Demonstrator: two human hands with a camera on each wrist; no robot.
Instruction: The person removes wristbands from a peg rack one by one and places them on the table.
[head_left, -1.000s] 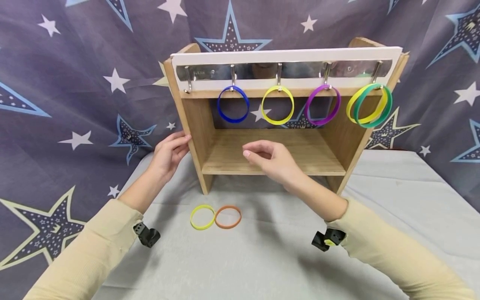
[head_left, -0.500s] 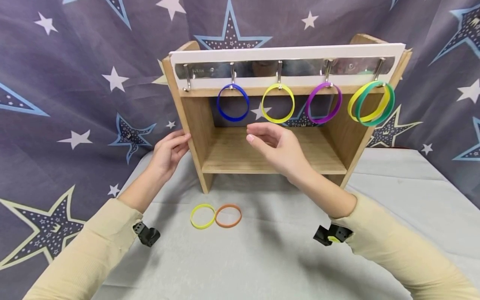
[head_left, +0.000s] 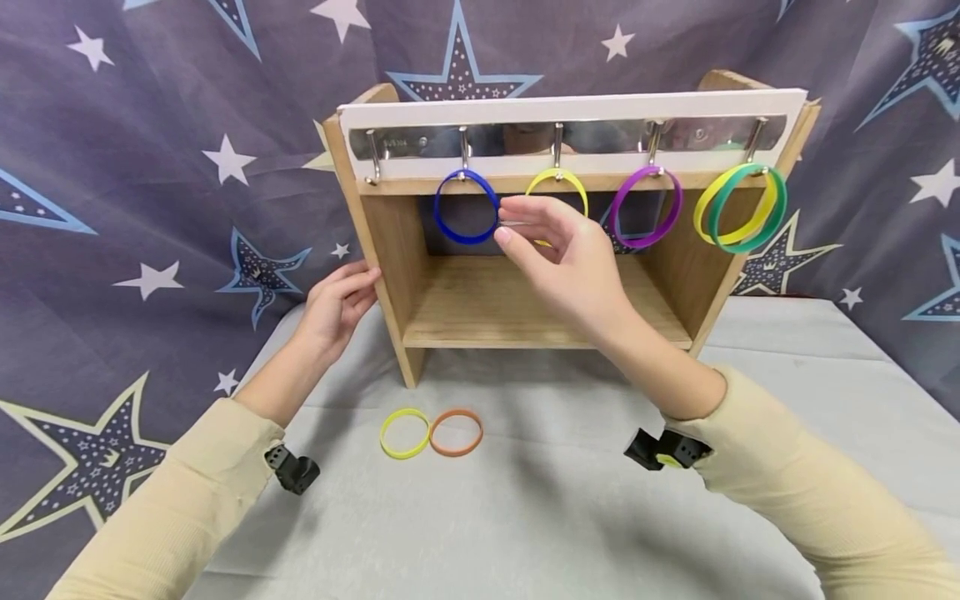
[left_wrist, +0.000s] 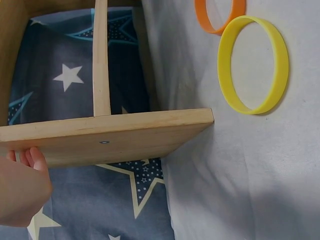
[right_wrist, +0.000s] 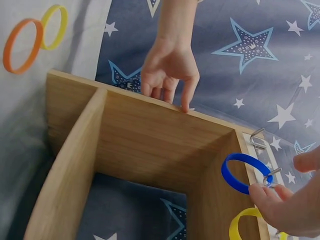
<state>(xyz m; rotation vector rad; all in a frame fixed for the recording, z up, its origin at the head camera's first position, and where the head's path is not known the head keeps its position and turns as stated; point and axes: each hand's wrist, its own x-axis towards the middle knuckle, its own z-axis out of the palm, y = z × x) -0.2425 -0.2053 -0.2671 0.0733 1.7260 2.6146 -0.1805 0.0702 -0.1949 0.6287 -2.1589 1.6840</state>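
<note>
My left hand [head_left: 333, 312] touches the outer left side of the wooden shelf [head_left: 517, 308] with its fingertips. My right hand [head_left: 577, 258] is raised before the hook rail [head_left: 600, 139], its thumb and fingers apart. Its fingertips are close to the right edge of the blue silicone wristband [head_left: 467, 240]; whether they touch it I cannot tell. Behind this hand a yellow wristband [head_left: 558, 173] is partly hidden. A purple wristband [head_left: 617, 218] hangs to the right. On the rightmost hook hang a green wristband [head_left: 783, 204] and another yellow one.
A yellow-green wristband [head_left: 405, 456] and an orange wristband [head_left: 457, 453] lie side by side on the grey cloth [head_left: 420, 533] before the shelf. The leftmost hook [head_left: 373, 158] bears no band. A star-patterned curtain [head_left: 172, 217] stands behind.
My right hand has risen from before the shelf board up to the hanging bands, beside the blue one. The left hand stays on the shelf's side.
</note>
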